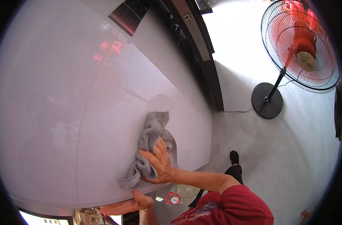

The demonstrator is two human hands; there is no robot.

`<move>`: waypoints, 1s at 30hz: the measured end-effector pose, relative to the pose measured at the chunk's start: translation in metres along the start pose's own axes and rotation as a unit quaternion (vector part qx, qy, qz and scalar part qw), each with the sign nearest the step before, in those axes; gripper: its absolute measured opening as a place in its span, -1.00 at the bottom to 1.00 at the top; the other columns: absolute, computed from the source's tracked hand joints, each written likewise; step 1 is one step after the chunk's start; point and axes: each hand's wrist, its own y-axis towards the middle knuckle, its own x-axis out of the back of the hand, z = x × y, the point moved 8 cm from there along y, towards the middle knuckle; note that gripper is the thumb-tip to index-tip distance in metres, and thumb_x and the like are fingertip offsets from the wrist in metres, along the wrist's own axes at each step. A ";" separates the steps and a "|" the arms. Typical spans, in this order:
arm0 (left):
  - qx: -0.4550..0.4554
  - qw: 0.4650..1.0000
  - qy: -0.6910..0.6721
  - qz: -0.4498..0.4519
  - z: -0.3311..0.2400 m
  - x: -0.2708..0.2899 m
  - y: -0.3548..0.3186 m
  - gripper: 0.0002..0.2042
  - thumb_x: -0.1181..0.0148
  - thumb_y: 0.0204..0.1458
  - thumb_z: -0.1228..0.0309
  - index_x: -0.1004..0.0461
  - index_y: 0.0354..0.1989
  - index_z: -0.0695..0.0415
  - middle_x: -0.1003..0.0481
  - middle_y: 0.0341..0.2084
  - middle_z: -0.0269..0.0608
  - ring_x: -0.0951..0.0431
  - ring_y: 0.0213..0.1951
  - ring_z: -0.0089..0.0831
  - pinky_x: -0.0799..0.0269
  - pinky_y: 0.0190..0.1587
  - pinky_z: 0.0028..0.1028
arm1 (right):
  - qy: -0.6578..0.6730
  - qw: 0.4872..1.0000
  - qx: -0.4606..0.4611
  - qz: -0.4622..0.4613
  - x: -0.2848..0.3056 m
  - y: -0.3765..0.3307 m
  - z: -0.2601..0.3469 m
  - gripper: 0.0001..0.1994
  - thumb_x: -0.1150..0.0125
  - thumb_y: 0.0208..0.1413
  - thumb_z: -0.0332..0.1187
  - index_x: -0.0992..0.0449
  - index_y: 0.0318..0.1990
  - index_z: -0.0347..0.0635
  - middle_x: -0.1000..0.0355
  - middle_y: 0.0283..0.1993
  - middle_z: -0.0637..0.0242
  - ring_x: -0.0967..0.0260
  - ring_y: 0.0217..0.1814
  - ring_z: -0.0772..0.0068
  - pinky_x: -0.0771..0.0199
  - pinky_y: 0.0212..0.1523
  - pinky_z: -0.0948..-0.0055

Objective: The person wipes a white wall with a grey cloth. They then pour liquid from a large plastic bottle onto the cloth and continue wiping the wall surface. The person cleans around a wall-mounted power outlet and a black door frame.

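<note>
My right hand (159, 163) presses down on a bunched grey cloth (154, 125), thumb and fingers spread over its folds. The cloth lies crumpled on a glossy white surface (114, 150), near its lower edge. Just below that edge is my left hand (141, 201), its thumb raised; its fingers seem stretched to the left and are partly hard to make out. No object shows in it. A clear plastic jug (187, 193) with a red handle and white cap stands below the cloth, partly hidden by my right arm.
A dark socket panel (129, 15) and a long black-framed unit (195, 45) run along the surface's upper right. Farther right, a standing fan (300, 47) rises from a round black base (267, 100); a cable crosses the grey floor (287, 150). A lit screen (43, 219) shows at lower left.
</note>
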 end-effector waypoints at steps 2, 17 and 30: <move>0.067 0.997 -0.034 0.004 0.007 -0.003 -0.006 -0.12 -0.01 -0.06 0.41 0.45 0.38 0.17 0.24 0.32 0.21 0.02 0.30 0.01 0.04 0.28 -0.02 | -0.002 0.999 0.011 -0.031 0.002 -0.003 -0.003 -0.41 -0.15 -0.19 -0.43 -0.34 0.15 -0.20 -0.11 0.17 -0.14 -0.04 0.25 -0.31 0.07 0.29 -0.21; 0.235 0.967 -0.100 0.020 0.029 -0.009 -0.082 -0.26 0.03 -0.05 0.48 0.27 0.31 0.15 -0.06 0.15 0.19 -0.30 0.03 -0.02 -0.38 0.00 -0.09 | 0.022 0.947 -0.269 -0.172 0.053 0.041 -0.311 -0.47 0.06 0.08 -0.62 -0.14 0.26 -0.26 -0.17 0.26 0.00 -0.06 0.33 -0.03 -0.02 0.31 0.21; 0.226 0.974 -0.016 0.011 0.027 -0.027 -0.076 -0.26 -0.02 -0.05 0.47 0.24 0.31 0.17 -0.09 0.13 0.20 -0.32 0.02 -0.03 -0.41 -0.03 -0.11 | 0.074 0.757 -0.593 -0.264 0.067 -0.276 -0.451 -0.49 0.07 0.22 -0.12 -0.18 0.23 -0.23 -0.28 0.13 0.05 -0.23 0.14 0.09 -0.17 0.18 0.27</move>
